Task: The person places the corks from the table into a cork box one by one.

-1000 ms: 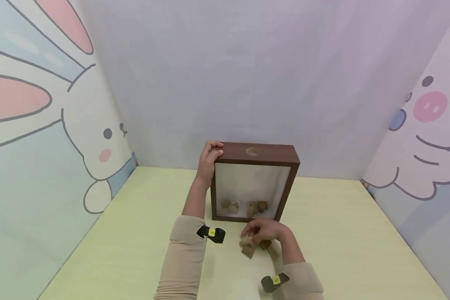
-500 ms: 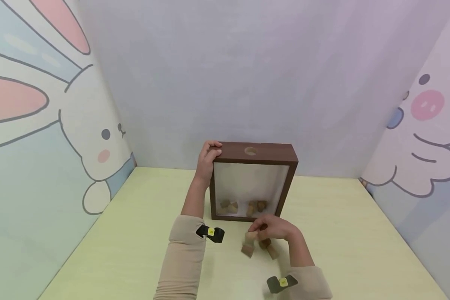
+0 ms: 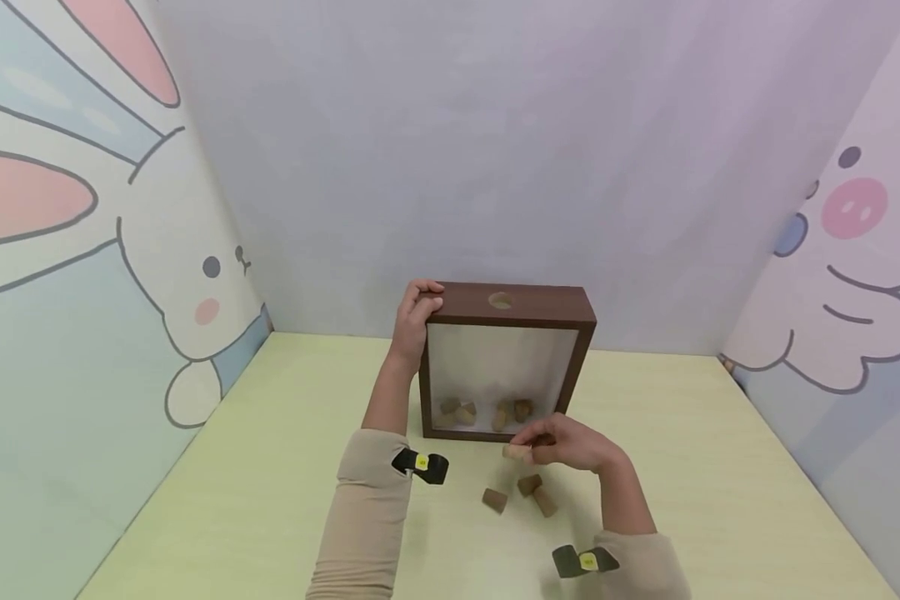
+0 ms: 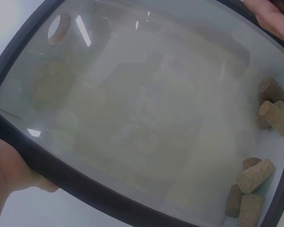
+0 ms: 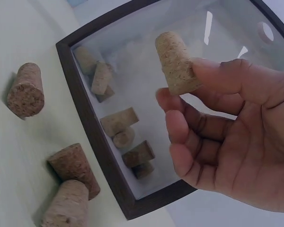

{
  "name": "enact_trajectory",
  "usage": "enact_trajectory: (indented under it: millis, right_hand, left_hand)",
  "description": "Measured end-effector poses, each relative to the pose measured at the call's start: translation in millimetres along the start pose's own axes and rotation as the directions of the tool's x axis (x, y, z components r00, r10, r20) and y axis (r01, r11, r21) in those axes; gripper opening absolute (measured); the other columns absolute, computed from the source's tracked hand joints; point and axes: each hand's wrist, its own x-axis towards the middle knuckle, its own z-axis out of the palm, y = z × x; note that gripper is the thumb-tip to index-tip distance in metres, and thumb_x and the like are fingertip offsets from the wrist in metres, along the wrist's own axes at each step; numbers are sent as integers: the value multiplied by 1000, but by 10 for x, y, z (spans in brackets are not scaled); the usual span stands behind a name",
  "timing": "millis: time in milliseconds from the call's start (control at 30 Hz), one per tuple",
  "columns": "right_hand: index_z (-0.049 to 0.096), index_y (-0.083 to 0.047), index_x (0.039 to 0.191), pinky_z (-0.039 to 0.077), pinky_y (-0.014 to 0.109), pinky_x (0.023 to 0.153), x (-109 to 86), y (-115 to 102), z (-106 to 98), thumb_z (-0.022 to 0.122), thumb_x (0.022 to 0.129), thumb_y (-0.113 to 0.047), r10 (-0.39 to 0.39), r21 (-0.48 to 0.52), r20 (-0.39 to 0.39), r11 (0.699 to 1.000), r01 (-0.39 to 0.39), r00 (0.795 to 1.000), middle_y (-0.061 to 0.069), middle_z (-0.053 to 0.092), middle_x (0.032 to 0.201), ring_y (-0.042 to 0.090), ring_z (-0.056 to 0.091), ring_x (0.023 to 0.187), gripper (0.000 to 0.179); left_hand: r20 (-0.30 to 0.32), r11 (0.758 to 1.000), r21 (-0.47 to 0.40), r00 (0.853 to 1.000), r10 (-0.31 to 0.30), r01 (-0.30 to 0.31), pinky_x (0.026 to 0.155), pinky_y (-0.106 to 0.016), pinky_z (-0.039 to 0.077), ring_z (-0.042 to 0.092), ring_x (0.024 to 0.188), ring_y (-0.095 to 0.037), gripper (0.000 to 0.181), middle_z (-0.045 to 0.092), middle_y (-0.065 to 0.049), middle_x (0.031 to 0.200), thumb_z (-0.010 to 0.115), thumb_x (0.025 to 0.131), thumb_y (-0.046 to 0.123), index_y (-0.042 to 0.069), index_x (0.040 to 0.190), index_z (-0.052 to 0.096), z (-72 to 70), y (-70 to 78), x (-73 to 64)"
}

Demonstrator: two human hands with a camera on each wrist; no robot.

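A dark brown wooden shadow box (image 3: 513,307) with a clear front stands upright on the table, a round hole (image 3: 501,301) in its top. My left hand (image 3: 412,325) grips the box's upper left corner, thumb and fingers over the top edge. Between the thumb and fingers of my right hand (image 3: 573,442) is a pale cork stopper (image 5: 175,61), held in front of the box's lower right. Several corks (image 4: 255,176) lie inside along the box's bottom, in two loose groups. On the table below my right hand, one cork (image 3: 495,500) lies apart from two others that touch (image 5: 73,165).
The pale yellow-green table (image 3: 307,400) runs back to a grey-white curtain (image 3: 450,167) close behind the box. Side panels carry a cartoon rabbit (image 3: 187,250) at left and a pig (image 3: 855,208) at right.
My right hand has lifted a pale cork off the small pile on the table and moved it up and right toward the box. My left hand has stayed on the box.
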Motion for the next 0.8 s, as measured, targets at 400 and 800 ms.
enact_trajectory:
  millis: [400, 800]
  right_hand:
    - [58, 2, 121, 46, 34, 73, 83, -116, -159, 52, 91, -2, -91, 27, -63, 995, 93, 994, 12, 59, 108, 21, 53, 91, 31]
    - [54, 6, 116, 46, 31, 69, 73, -211, -268, 51, 87, 7, -170, 135, -40, 975, 174, 985, 21, 53, 100, 24, 50, 86, 29]
  left_hand:
    - [-5, 1000, 9, 1000, 1, -1, 86, -31, 30, 41, 98, -16, 20, 46, -5, 111, 43, 86, 13, 7, 103, 49, -3, 3, 8]
    - [3, 1000, 1, 1000, -2, 2, 86, -31, 30, 41, 100, -17, 19, 47, -5, 113, 44, 87, 12, 6, 105, 49, -14, 0, -1]
